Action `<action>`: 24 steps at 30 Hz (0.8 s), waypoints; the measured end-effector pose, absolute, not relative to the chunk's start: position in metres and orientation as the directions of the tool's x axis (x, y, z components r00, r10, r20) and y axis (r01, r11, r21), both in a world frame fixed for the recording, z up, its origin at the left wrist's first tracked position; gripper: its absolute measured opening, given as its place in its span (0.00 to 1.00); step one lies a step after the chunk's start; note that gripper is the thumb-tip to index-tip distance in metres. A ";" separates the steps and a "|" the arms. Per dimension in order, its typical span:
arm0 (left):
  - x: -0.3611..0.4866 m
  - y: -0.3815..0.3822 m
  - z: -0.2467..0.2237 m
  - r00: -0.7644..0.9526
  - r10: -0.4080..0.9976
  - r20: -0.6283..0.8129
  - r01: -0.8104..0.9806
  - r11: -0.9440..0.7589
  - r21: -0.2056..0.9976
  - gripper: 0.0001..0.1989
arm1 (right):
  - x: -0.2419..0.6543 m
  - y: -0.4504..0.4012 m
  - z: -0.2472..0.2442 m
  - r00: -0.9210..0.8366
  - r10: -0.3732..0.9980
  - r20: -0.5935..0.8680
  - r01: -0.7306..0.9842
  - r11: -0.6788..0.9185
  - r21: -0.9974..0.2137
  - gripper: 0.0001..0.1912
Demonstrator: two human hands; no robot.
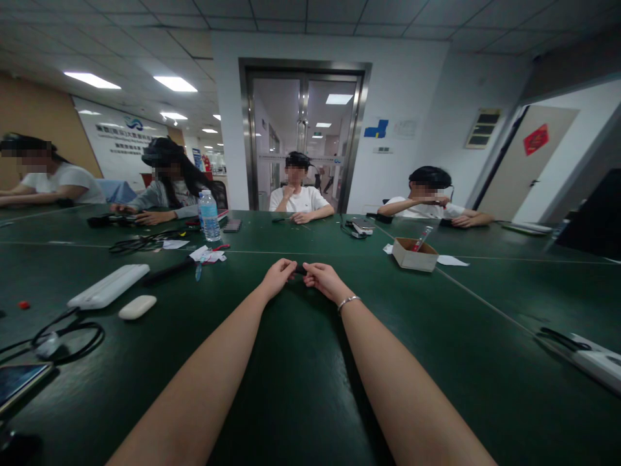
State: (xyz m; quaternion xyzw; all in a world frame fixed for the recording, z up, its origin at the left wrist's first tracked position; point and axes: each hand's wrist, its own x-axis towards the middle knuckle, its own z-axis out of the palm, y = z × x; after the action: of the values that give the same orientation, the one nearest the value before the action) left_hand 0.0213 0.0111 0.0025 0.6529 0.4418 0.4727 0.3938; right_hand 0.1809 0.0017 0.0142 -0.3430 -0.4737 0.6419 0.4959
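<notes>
A small black object is held between my two hands above the dark green table. My left hand pinches its left end, fingers closed. On the other end, the fingers of my right hand are closed too, and a silver bracelet circles that wrist. What exactly the object is cannot be made out, since my fingertips cover much of it.
On the left lie a white power strip, a white oval case, black cables and a phone. Water bottles stand farther back. A small open box sits to the right. Several people sit across the table.
</notes>
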 end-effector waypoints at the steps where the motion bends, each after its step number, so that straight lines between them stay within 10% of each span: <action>1: 0.022 0.011 0.002 0.166 0.952 0.256 0.201 -0.287 0.937 0.12 | 0.181 0.002 0.014 -0.275 0.961 0.029 -0.307 -0.059 -0.950 0.12; 24: 0.022 0.014 -0.003 0.128 0.951 0.283 0.188 -0.303 0.934 0.10 | 0.181 0.004 0.011 -0.279 0.960 0.034 -0.294 -0.051 -0.954 0.11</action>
State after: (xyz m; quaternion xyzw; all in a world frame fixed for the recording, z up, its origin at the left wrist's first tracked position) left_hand 0.0220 0.0136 -0.0028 0.6421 0.4435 0.4894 0.3893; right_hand 0.1811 0.0045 0.0115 -0.3450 -0.4825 0.6376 0.4915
